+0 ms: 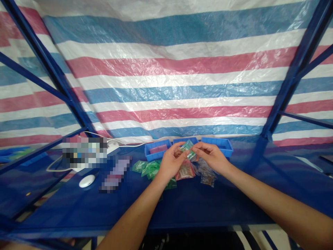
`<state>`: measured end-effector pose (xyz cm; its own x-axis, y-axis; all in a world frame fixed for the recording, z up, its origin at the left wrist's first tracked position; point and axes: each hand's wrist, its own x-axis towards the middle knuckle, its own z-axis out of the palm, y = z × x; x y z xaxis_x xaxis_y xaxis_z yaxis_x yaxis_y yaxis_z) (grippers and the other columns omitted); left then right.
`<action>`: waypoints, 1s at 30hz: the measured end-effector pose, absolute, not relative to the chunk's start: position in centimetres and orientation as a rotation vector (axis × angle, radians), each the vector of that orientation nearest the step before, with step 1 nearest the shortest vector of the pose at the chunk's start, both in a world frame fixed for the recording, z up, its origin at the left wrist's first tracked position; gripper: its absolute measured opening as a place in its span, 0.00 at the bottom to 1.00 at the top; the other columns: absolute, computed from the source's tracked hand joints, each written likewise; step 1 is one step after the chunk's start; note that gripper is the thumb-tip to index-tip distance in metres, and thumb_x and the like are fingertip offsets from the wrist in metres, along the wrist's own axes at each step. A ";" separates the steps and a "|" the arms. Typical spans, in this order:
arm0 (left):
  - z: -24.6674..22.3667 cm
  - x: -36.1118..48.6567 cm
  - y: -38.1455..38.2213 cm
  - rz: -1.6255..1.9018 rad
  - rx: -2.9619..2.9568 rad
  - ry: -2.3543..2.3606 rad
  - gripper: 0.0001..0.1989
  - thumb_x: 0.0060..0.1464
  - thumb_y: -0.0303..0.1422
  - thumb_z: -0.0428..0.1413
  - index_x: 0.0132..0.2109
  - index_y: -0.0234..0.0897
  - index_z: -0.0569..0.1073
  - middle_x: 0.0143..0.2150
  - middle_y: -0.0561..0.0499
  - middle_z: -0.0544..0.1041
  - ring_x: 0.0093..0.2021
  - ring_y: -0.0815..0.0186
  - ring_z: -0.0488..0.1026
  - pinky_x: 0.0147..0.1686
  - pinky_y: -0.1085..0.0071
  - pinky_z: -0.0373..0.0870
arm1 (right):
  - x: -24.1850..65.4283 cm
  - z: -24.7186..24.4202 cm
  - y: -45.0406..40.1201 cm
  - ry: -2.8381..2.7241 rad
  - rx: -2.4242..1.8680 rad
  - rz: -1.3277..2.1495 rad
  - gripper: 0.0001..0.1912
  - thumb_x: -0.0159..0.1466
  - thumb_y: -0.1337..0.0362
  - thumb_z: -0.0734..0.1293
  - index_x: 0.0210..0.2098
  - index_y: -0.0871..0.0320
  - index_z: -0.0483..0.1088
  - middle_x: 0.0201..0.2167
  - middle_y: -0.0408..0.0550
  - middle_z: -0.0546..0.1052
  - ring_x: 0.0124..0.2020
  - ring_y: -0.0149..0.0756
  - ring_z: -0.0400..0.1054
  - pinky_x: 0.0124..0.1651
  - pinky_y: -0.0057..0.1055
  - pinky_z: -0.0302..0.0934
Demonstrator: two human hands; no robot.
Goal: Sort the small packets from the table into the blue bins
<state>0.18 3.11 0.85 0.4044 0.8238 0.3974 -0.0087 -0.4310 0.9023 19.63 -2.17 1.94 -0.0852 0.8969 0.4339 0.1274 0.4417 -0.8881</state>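
Between both hands, above the table, a small green-and-clear plastic packet [187, 148] is pinched. My left hand [172, 159] grips its left side with thumb and fingers. On the right edge, my right hand [211, 156] has thumb and fingertips closed on the packet. Below the hands lie red packets [185, 171] with something brownish inside. Several green packets [151, 169] are heaped to the left, partly behind my left forearm. Clear dark-looking packets [208, 176] lie under my right hand.
Blue trays stand along the back: a left tray [147, 152] holding something pink, a middle one partly hidden, and a right tray [227, 152]. A white round case [87, 181], a blurred-out flat object [117, 173] and cables [130, 146] sit left. Blue frame posts flank the table [213, 208].
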 end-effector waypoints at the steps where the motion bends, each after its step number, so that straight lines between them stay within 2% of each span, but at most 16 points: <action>1: 0.9 0.2 3.2 1.182 1.751 0.717 0.26 0.58 0.43 0.63 0.60 0.39 0.72 0.41 0.47 0.80 0.40 0.63 0.79 0.41 0.68 0.76 | 19.7 1.9 -2.0 -1.522 -0.954 0.791 0.16 0.66 0.47 0.68 0.40 0.52 0.78 0.36 0.45 0.79 0.31 0.36 0.71 0.37 0.35 0.70; 4: 0.9 0.0 3.4 1.244 1.759 0.744 0.25 0.59 0.43 0.62 0.60 0.40 0.72 0.50 0.44 0.79 0.46 0.62 0.78 0.46 0.67 0.75 | 20.6 1.7 -1.5 -1.509 -1.046 0.566 0.16 0.67 0.47 0.67 0.42 0.51 0.78 0.37 0.46 0.79 0.34 0.40 0.73 0.36 0.36 0.70; 8: 1.0 -0.1 3.5 1.272 1.768 0.748 0.25 0.60 0.43 0.61 0.61 0.39 0.71 0.53 0.43 0.78 0.48 0.62 0.77 0.49 0.66 0.75 | 22.7 2.0 -0.9 -1.598 -1.187 0.149 0.15 0.70 0.51 0.63 0.47 0.50 0.77 0.46 0.50 0.78 0.45 0.45 0.74 0.41 0.38 0.70; 12: 1.0 -0.1 3.5 1.267 1.783 0.756 0.25 0.61 0.42 0.61 0.61 0.39 0.70 0.52 0.44 0.79 0.49 0.62 0.77 0.49 0.66 0.74 | 25.6 2.1 -0.1 -1.741 -1.353 -0.128 0.21 0.70 0.54 0.64 0.58 0.53 0.72 0.53 0.55 0.75 0.51 0.49 0.72 0.57 0.46 0.66; 14: 1.1 -0.2 3.4 1.263 1.802 0.768 0.23 0.61 0.43 0.60 0.60 0.39 0.71 0.51 0.44 0.79 0.50 0.61 0.77 0.49 0.66 0.74 | 27.1 1.8 0.6 -1.779 -1.436 -0.190 0.21 0.69 0.54 0.64 0.58 0.56 0.73 0.52 0.57 0.75 0.55 0.52 0.70 0.61 0.46 0.64; 17: 1.3 -0.3 3.3 1.250 1.837 0.794 0.22 0.62 0.43 0.59 0.59 0.39 0.72 0.49 0.45 0.79 0.50 0.61 0.76 0.48 0.67 0.74 | 28.8 1.1 1.6 -1.760 -1.552 -0.240 0.22 0.69 0.54 0.63 0.57 0.58 0.73 0.51 0.58 0.76 0.52 0.52 0.72 0.60 0.45 0.65; 22: 1.5 -0.4 3.1 1.259 1.886 0.845 0.20 0.63 0.44 0.57 0.58 0.40 0.73 0.43 0.48 0.79 0.45 0.61 0.76 0.44 0.69 0.74 | 29.5 0.3 2.2 -1.802 -1.637 -0.164 0.20 0.69 0.49 0.64 0.49 0.56 0.78 0.46 0.55 0.80 0.45 0.49 0.76 0.51 0.42 0.69; 26: 1.4 -0.4 3.0 1.263 1.895 0.856 0.18 0.63 0.43 0.57 0.56 0.41 0.75 0.43 0.49 0.79 0.45 0.61 0.77 0.42 0.69 0.73 | 28.6 0.0 2.1 -1.866 -1.674 -0.079 0.23 0.68 0.46 0.64 0.51 0.55 0.78 0.47 0.55 0.82 0.46 0.49 0.77 0.49 0.39 0.69; 30: 1.3 -0.4 3.0 1.264 1.910 0.869 0.18 0.63 0.42 0.57 0.55 0.41 0.76 0.44 0.48 0.79 0.45 0.61 0.77 0.41 0.70 0.73 | 27.9 -0.2 1.8 -1.910 -1.747 -0.029 0.27 0.70 0.44 0.60 0.53 0.55 0.77 0.44 0.54 0.84 0.43 0.48 0.79 0.45 0.38 0.68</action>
<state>-0.37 3.04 1.26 0.3057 0.8189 0.4857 0.1605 -0.5472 0.8215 27.87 1.76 -0.24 -0.0077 0.9159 0.4013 0.9276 0.1565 -0.3393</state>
